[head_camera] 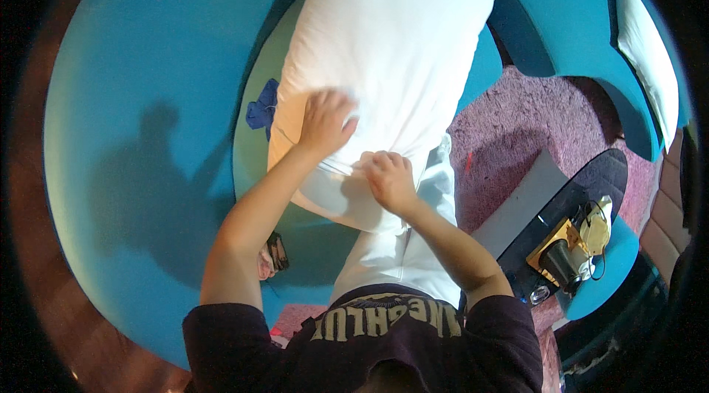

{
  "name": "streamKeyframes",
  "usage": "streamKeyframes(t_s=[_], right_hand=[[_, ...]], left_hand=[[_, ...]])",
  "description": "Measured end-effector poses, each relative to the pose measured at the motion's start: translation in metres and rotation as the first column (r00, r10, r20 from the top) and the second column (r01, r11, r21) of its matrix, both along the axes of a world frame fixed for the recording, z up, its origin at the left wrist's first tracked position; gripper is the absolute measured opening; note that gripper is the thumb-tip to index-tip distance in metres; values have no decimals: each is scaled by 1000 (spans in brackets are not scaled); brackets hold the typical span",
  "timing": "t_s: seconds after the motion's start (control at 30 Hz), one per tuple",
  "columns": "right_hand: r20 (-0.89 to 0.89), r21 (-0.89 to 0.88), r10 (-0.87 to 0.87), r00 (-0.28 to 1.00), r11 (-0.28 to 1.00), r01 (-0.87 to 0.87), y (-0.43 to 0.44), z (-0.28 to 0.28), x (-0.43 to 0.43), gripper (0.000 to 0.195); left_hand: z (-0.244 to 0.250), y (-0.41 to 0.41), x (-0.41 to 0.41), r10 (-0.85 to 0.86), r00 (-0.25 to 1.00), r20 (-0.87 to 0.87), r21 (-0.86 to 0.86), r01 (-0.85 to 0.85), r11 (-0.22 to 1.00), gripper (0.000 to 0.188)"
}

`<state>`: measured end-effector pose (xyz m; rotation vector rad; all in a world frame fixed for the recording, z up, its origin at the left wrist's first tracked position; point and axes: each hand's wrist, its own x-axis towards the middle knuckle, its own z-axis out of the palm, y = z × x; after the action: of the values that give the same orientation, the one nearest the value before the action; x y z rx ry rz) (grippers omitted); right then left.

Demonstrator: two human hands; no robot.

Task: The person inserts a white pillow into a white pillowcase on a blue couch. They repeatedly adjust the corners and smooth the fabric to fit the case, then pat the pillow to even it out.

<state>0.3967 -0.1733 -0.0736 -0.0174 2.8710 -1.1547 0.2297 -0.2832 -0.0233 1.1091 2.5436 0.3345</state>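
A plump white pillow (388,55) lies across the lap, its long side running away from the body over the seat. My left hand (328,121) is slightly blurred, palm down over the pillow's near left part, with the thumb apart from the fingers. Closer to the body, my right hand (389,178) has its fingers curled on a fold of the pillow's fabric. Creases run from that fold towards the left, and the pillow's near end bulges over the white trousers (368,265). Whatever lies beneath the pillow is hidden.
A blue sofa (166,49) curves around the left and back. Dark blue cloth (263,107) and a small pinkish-and-black item (272,257) lie on its seat. At right, a dark tabletop (526,246) holds a black cup (560,265); another white pillow (645,55) leans behind. Pink carpet (532,105) covers the floor.
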Motion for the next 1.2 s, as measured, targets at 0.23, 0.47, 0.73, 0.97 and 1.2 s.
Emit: streamKeyframes(t_s=[0.23, 0.47, 0.73, 0.97, 1.2], right_hand=[[-263, 173, -333, 905, 907, 384, 90, -12, -105, 31], [-80, -30, -141, 987, 990, 139, 34, -12, 10, 16], [-230, 181, -349, 909, 902, 392, 87, -7, -130, 37], [-75, 134, -73, 994, 987, 83, 14, -6, 12, 25], [-236, -137, -391, 890, 920, 368, 71, -26, 17, 22]], left_hand=[[-47, 39, -57, 181, 936, -301, 1, -190, 982, 55], [-6, -72, 35, 38, 998, 50, -141, -30, 990, 33], [-17, 34, -76, 191, 950, -246, 240, -131, 962, 51], [-18, -60, 50, -21, 999, -36, -140, 16, 990, 47], [-17, -105, 41, 147, 971, 188, 96, -167, 981, 19]])
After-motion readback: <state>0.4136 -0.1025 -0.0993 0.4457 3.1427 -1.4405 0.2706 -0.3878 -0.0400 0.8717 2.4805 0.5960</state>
